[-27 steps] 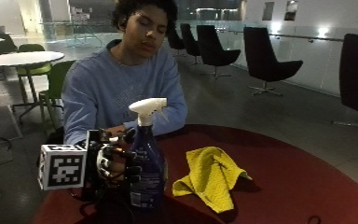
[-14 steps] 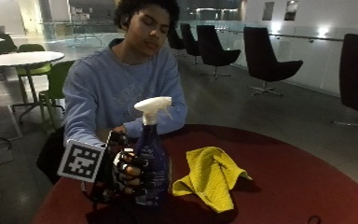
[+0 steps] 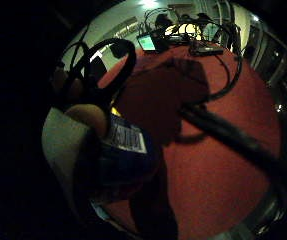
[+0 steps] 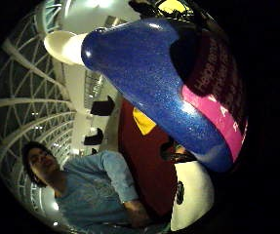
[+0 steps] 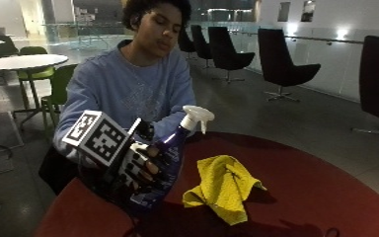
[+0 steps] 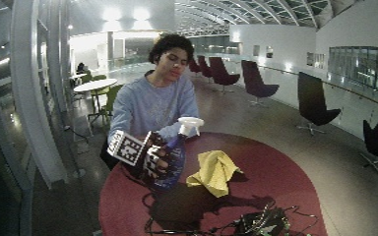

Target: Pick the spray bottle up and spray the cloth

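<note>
The spray bottle is lifted off the red table and tilted, its white trigger head leaning to the right, toward the yellow cloth. The gloved right hand wraps the blue body low down, fingers curled round it, so the hold is a full clasp on the bottle's belly and not on the neck. That low hold lifts the bottle well enough, but it leaves the trigger out of reach of these fingers, as far as I can judge; no finger shows on the trigger in the outside view. The thumb-side palm view shows the blue body and its pink label band close against the palm, which fits a wrapped grip.

The cloth lies crumpled in a loose heap on the table, just to the right of the bottle and a little nearer the camera, apart from it. The tilt seems meant to bring the nozzle to bear on the cloth, though the nozzle looks aimed over the heap more than down at it. The person's other arm is hidden behind the bottle, and I cannot tell what it does. Cables lie at the near edge of the table, well apart from the cloth.
</note>
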`<state>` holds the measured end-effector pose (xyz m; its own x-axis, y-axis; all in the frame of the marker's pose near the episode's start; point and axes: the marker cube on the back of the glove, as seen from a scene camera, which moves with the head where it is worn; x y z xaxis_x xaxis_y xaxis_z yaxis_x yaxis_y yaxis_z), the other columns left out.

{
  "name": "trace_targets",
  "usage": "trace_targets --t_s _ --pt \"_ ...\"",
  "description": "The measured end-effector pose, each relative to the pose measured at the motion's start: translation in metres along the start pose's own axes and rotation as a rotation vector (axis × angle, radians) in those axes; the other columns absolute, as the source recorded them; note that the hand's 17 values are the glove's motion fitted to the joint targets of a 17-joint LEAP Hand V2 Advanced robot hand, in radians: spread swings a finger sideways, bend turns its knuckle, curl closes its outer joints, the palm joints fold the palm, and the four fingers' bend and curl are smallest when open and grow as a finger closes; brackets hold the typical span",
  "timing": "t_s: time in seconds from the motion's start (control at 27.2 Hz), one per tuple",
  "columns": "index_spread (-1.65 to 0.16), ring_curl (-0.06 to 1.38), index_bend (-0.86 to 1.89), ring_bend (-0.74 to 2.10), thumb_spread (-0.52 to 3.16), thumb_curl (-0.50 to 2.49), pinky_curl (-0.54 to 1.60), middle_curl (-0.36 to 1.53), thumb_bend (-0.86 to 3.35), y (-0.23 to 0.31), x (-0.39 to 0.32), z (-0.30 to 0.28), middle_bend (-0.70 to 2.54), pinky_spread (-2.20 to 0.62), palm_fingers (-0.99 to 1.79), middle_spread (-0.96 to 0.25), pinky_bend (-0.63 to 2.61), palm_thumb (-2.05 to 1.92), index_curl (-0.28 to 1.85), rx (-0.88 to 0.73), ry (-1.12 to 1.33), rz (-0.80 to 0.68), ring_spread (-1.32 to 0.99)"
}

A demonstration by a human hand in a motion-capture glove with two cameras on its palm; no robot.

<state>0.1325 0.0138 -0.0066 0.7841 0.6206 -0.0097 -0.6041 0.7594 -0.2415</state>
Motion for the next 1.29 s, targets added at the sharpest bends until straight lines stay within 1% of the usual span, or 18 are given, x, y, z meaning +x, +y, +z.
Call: trace_targets --t_s 0.22,0.44,0.55,0.85,1.29 --pt "-0.29 0.4 0.07 0.57 0.82 0.49 0.38 0.43 -0.02 -0.015 -0.011 -0.017 0.28 0.04 1.02 -0.08 0.39 0.96 0.16 -0.202 0.246 0.043 -0.08" --pt "-0.29 0.4 0.07 0.57 0.8 0.51 0.38 0.43 -0.03 -0.03 -0.023 -0.016 0.28 0.03 1.02 -0.08 0.39 0.96 0.16 -0.375 0.378 0.088 -0.07" --pt "-0.29 0.39 0.07 0.57 0.79 0.51 0.38 0.43 -0.03 -0.034 -0.029 -0.012 0.28 0.03 1.03 -0.08 0.39 0.96 0.16 -0.436 0.432 0.104 -0.07" --pt "-0.29 0.39 0.06 0.57 0.78 0.53 0.38 0.43 -0.03 -0.039 -0.037 -0.009 0.28 0.02 1.03 -0.08 0.39 0.96 0.16 -0.491 0.545 0.106 -0.07" --pt "-0.29 0.39 0.06 0.58 0.77 0.55 0.37 0.43 -0.03 -0.04 -0.037 -0.011 0.27 0.01 1.03 -0.09 0.39 0.96 0.15 -0.504 0.587 0.121 -0.07"
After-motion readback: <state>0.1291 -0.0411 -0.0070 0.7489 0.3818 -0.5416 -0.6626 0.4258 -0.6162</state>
